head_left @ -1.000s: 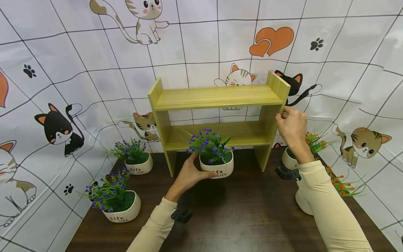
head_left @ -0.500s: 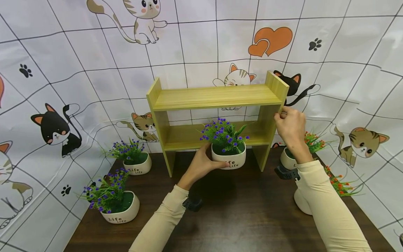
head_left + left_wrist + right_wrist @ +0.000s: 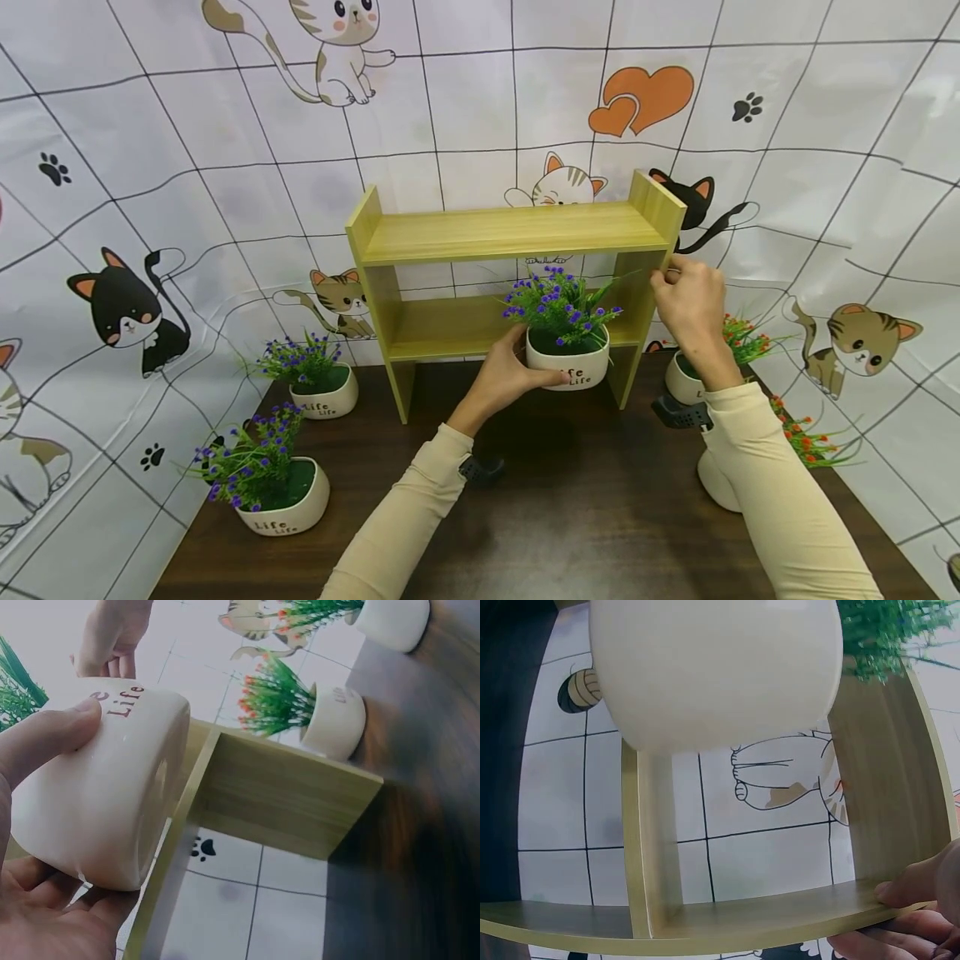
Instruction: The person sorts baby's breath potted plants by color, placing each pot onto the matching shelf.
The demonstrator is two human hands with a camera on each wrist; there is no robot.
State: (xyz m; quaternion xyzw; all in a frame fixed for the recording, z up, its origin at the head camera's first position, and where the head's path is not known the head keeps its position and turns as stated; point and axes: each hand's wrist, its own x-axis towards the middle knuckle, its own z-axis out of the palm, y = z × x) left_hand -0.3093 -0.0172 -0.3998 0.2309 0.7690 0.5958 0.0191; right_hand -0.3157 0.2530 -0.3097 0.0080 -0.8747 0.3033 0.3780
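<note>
My left hand grips a white oval flowerpot of purple artificial flowers, its thumb across the front lettering. In the left wrist view the thumb presses one side and the fingers curl round the other. The pot is held off the table, in front of the lower board of a light wooden two-tier shelf. At the shelf's right side panel, my right hand pinches the panel's edge; the right wrist view has its thumb inside the panel and the fingers outside.
Two pots of purple flowers, a rear one and a front one, stand at the left of the dark table. Two orange-flowered pots, a rear one and a front one, stand at the right, partly behind my right arm. A cat-print sheet hangs behind.
My left hand has carried the flowerpot to the right and upward, closer to the shelf's lower board. My right hand stays on the side panel.
</note>
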